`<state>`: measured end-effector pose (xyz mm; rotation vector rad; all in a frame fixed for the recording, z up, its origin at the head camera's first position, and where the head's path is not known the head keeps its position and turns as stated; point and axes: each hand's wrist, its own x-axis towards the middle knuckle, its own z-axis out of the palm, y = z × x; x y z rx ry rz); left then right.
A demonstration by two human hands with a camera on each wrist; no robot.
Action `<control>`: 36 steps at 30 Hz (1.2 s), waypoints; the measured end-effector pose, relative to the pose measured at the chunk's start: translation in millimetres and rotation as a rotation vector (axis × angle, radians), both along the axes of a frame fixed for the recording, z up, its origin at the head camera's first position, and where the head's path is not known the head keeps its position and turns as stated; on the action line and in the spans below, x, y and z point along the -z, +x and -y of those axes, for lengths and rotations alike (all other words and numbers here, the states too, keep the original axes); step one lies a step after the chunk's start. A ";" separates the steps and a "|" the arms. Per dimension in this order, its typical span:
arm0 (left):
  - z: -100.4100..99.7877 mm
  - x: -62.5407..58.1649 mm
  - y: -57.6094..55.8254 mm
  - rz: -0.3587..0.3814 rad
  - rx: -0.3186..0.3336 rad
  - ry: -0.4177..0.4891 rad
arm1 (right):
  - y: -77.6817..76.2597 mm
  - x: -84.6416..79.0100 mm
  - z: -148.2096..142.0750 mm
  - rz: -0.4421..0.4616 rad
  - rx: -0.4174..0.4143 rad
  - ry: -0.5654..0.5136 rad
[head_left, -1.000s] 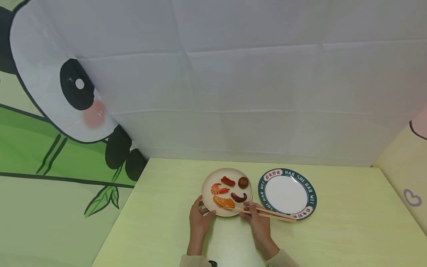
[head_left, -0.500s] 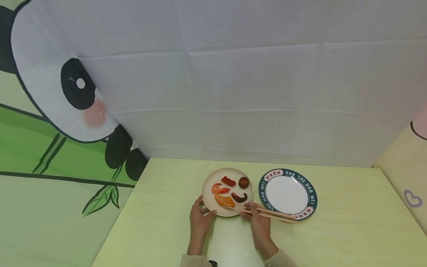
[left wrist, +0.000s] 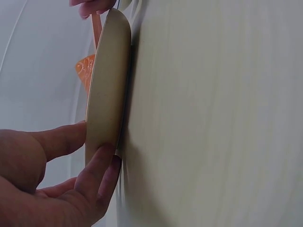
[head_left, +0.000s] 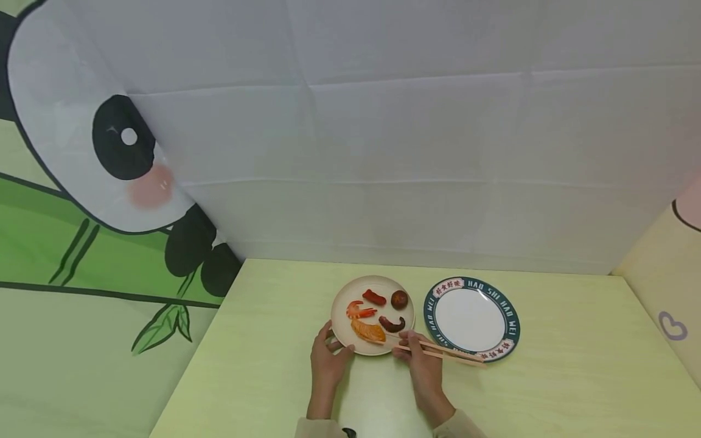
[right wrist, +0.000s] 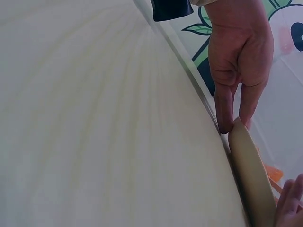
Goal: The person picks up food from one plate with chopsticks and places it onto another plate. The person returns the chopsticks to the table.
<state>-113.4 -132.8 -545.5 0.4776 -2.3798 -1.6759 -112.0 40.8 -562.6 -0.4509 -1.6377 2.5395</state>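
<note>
My left hand (head_left: 328,368) grips the near left rim of a round beige plate (head_left: 341,307), the thumb on the rim and fingers against the underside in the left wrist view. With my right hand (head_left: 427,372) I hold a pair of wooden chopsticks (head_left: 457,359) over the plate's near right edge. Their tips reach an orange salmon-like slice (head_left: 368,331) on the plate. Around it lie a shrimp (head_left: 359,311), a red piece (head_left: 374,297), a round brown piece (head_left: 399,299) and a dark curved piece (head_left: 392,325).
To the right is a white plate with a dark green lettered rim (head_left: 513,328); the chopsticks' back ends overlap its near edge. Both plates stand on a pale wood-grain table (head_left: 575,340). A white sheet (head_left: 394,152) rises behind, and a panda-print cloth (head_left: 60,152) hangs at left.
The orange slice has shifted and turned slightly under the chopstick tips. Both hands and the plates stay nearly where they were.
</note>
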 end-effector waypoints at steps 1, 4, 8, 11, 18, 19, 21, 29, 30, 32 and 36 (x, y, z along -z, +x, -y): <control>0.0 -0.1 0.4 -0.003 0.001 0.001 | 0.2 0.2 0.3 0.002 0.005 0.003; 0.1 -0.8 1.3 -0.008 0.007 -0.001 | 0.5 1.6 0.9 0.006 0.017 0.000; 0.4 -0.8 1.4 -0.007 0.005 -0.003 | 0.2 4.4 0.8 -0.001 0.036 -0.015; 0.8 -0.1 1.2 -0.007 0.003 -0.004 | -0.3 5.4 0.6 -0.010 0.050 -0.019; 1.1 -0.1 1.0 -0.022 0.014 0.001 | -2.3 6.4 -1.5 -0.010 0.066 -0.050; 1.1 0.1 1.0 -0.023 0.014 -0.004 | -2.5 6.2 -1.9 -0.005 0.067 -0.058; 0.9 -0.4 0.8 -0.022 0.013 0.001 | -2.5 5.2 -2.7 0.000 0.069 -0.067; 0.5 -1.4 -1.0 -0.022 0.015 0.039 | -2.6 1.7 -6.3 -0.013 0.086 -0.109; 0.8 -1.3 -1.1 -0.023 0.015 0.038 | -2.7 1.6 -6.8 -0.013 0.086 -0.109; 1.5 -1.4 -1.3 -0.023 0.015 0.037 | -3.1 1.9 -7.7 -0.014 0.089 -0.115; 2.5 -1.0 -1.0 -0.021 0.016 0.029 | -3.6 3.0 -9.3 -0.012 0.092 -0.114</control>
